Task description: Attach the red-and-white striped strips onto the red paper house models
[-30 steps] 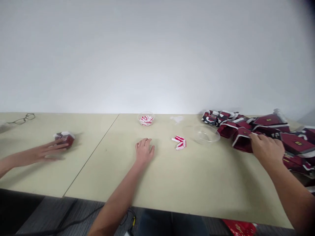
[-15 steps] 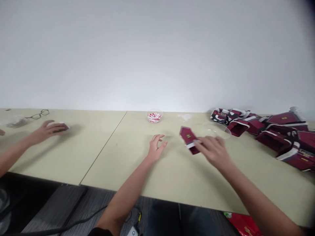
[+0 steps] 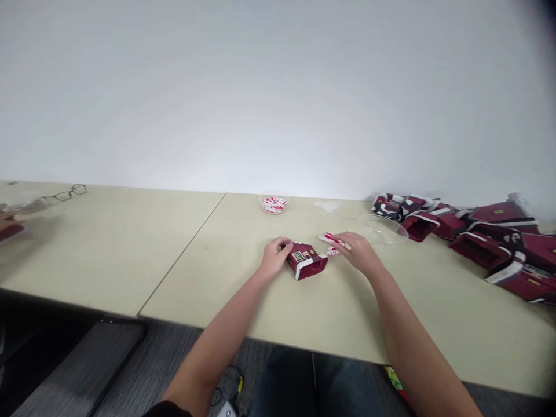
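A small maroon house-shaped piece [image 3: 307, 260] with white trim and printed windows lies on its side on the table, its hollow end facing my right and toward me. My left hand [image 3: 275, 255] is closed on its far left end. Just to the right of the house, my right hand [image 3: 358, 250] pinches a red-and-white striped piece [image 3: 330, 237]. Another red-and-white striped piece [image 3: 334, 251] shows under the fingers; whether it touches them I cannot tell. Beyond the hands, a clear bowl [image 3: 273, 209] holds several more striped pieces.
Several maroon house-shaped pieces [image 3: 480, 249] are piled at the right. A clear plastic dish [image 3: 382, 231] lies before them, near a white scrap [image 3: 328, 206]. Glasses [image 3: 69, 193] rest at the far left, near another person's blurred hand [image 3: 7, 220]. A table seam [image 3: 182, 253] runs left of me.
The maroon house has come from my right hand to my left and now lies on the table. My right hand has taken a striped piece. The other person's hand has moved left.
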A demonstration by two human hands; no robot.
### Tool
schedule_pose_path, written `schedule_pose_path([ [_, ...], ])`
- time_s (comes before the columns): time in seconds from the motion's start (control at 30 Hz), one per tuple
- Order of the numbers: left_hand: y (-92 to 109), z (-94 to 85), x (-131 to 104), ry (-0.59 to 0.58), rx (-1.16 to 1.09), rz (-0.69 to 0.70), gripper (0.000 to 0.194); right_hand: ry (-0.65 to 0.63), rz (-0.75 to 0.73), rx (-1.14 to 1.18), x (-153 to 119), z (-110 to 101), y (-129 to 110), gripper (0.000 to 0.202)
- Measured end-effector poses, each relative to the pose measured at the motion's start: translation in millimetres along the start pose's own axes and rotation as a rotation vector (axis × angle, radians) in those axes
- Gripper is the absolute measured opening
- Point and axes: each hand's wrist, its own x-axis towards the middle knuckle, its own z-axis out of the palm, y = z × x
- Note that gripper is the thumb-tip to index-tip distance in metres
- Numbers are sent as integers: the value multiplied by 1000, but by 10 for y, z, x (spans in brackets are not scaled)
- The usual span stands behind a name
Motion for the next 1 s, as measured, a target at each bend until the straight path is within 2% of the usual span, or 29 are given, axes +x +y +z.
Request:
schedule_pose_path([
  [0.1,4,-16,34,-45,3,-13,41,-233,134,-158,-114,36,202,25],
  [0.2,14,-37,57,-71,7,-28,44,-343,193,-211,-123,69,178,23],
  [0.3,17,-49,58,-97,9,-10,51,-336,209,-220,-90,120,110,26],
  [0.57,-7,-38,62,-212,-64,54,62,-174,188,-86,-106,280,116,26],
  [0.63,24,-47,51,-206,-73,85,63,-112,229,52,-74,268,62,25],
  [0.7,77,-57,25,-167,-38,126,60,-14,298,343,-18,240,-51,27],
  [0.77,134,-63,-6,-142,17,176,54,20,349,688,48,212,-207,33],
  [0.87,190,-64,-36,-162,62,265,51,-98,358,1045,131,197,-433,38],
  [1.0,203,-55,-21,-208,69,330,51,-197,351,1168,166,227,-550,39],
])
